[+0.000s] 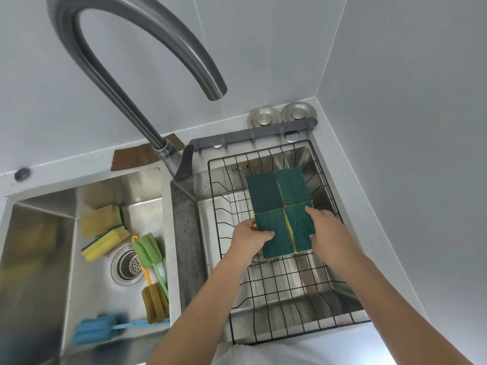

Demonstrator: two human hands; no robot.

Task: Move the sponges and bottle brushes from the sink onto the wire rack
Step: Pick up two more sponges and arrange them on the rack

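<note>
Several green-topped sponges (280, 206) lie side by side in a block on the black wire rack (284, 306) over the right basin. My left hand (249, 237) grips the near-left sponge at its left edge. My right hand (328, 233) holds the near-right sponge, fingers on its top and right side. In the left sink (37, 233) lie two yellow sponges (104, 231), a green bottle brush (147, 250), a brown-yellow bottle brush (155, 302) and a blue bottle brush (96, 329).
A curved grey faucet (126, 83) arches over the divider between the basins. A drain strainer (127, 264) sits in the left sink. Two round metal stoppers (280, 115) rest by the back wall. A grey bar (253, 134) runs behind the rack.
</note>
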